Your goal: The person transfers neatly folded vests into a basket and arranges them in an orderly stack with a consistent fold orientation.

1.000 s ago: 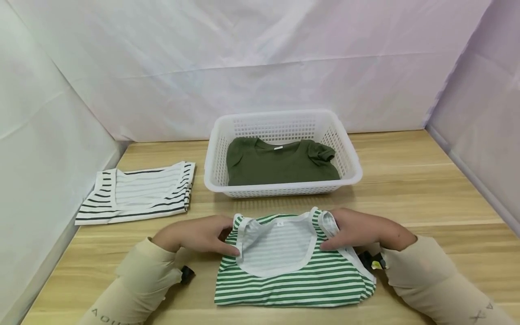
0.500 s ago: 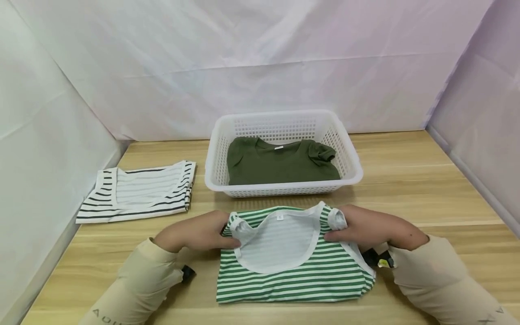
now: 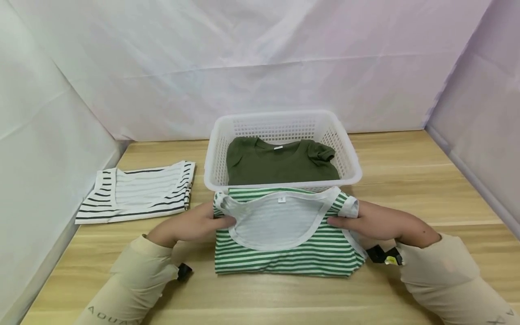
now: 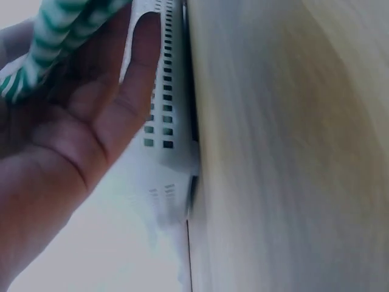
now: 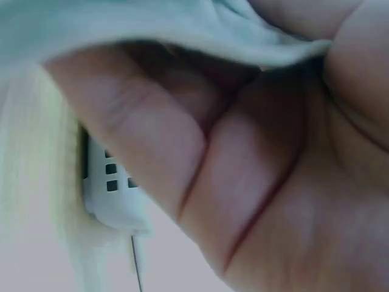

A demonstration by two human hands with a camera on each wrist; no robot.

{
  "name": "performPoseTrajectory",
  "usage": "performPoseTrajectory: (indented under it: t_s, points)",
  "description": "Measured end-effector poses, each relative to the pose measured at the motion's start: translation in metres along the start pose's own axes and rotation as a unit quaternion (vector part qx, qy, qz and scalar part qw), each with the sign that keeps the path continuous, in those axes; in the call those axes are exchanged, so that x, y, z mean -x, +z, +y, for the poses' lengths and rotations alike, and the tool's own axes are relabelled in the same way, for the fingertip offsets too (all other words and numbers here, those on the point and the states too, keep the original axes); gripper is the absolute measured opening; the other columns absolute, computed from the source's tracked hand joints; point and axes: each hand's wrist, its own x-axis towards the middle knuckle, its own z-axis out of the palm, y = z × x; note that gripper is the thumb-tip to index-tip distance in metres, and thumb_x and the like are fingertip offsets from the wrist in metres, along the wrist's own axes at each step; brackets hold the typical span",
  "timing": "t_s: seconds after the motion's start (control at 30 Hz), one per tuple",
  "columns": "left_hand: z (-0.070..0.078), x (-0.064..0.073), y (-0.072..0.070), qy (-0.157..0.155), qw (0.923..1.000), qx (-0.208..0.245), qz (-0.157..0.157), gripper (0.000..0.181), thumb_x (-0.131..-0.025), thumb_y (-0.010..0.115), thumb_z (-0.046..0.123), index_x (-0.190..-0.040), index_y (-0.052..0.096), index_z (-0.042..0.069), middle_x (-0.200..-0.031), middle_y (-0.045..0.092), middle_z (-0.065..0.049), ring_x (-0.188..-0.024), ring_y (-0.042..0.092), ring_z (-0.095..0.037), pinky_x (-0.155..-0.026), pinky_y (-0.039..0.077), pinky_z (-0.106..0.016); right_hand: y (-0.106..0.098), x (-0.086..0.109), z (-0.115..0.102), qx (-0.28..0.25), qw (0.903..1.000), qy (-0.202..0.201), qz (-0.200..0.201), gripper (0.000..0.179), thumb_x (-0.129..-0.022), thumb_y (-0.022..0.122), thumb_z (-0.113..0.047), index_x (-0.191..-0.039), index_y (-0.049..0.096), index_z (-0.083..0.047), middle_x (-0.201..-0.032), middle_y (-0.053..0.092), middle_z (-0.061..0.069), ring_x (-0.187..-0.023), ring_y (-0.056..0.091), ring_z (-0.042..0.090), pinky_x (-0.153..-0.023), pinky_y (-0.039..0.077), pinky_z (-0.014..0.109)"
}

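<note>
At ten o'clock from the green-striped top (image 3: 284,259), a white garment with black stripes (image 3: 142,192) lay flat and folded on the wooden surface (image 3: 410,189). The left hand (image 3: 192,223) stood at nine o'clock, its grip closed on the top's shoulder strap, thumb over the front; the left wrist view showed striped cloth bunched by the palm and an outer finger stretched out. At twelve o'clock sat a white slotted basket (image 3: 210,158) with a dark green shirt (image 3: 280,166) inside it, neckline toward twelve. The green-striped top was held between the two hands, low over the surface, its far edge covering part of the basket's near side; whether the two touched could not be told. At three o'clock the right hand (image 3: 379,221) pinched the other strap, thumb in front, cloth lying across its fingers in the right wrist view.

The top looked like thin knit: light, soft and limp, hardly slippery or fragile, so likely to sag in the middle and let its folded layers slip apart. The two straps seemed the right holds, provided each grip took in every layer and kept even tension across the neckline.
</note>
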Motion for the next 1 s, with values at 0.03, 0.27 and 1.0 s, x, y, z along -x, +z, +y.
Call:
performPoseTrajectory:
  t_s: [0.03,0.27,1.0]
  points:
    - [0.002,0.001,0.0,-0.002,0.9999,0.005,0.013,0.045,-0.104,0.052,0.023,-0.147,0.046,0.009,-0.147,0.053,-0.006,-0.138,0.046,-0.024,-0.115,0.036,-0.047,-0.001,0.0,-0.002,-0.003,0.9999,-0.001,0.01,0.056,-0.105,0.052,-0.028,-0.156,0.03,-0.029,-0.159,0.037,-0.002,-0.139,0.034,-0.004,-0.108,0.028,0.008]
    - [0.024,0.004,-0.003,-0.014,0.9933,0.073,0.088,0.046,-0.107,0.046,0.024,-0.148,0.039,0.006,-0.142,0.057,-0.013,-0.131,0.054,-0.027,-0.11,0.041,-0.044,-0.009,0.002,-0.016,-0.062,0.9927,-0.023,0.101,0.049,-0.106,0.049,-0.016,-0.153,0.034,-0.018,-0.144,0.051,0.007,-0.123,0.055,0.006,-0.099,0.046,0.019]
    - [0.032,-0.091,-0.09,-0.134,0.9644,0.077,0.214,0.041,-0.106,0.047,0.037,-0.138,0.05,0.012,-0.116,0.067,-0.011,-0.092,0.07,-0.018,-0.08,0.058,-0.035,-0.088,-0.111,-0.021,-0.026,0.9787,0.114,0.169,0.06,-0.108,0.043,-0.026,-0.16,0.018,-0.01,-0.162,0.029,0.016,-0.146,0.032,0.031,-0.119,0.026,0.057]
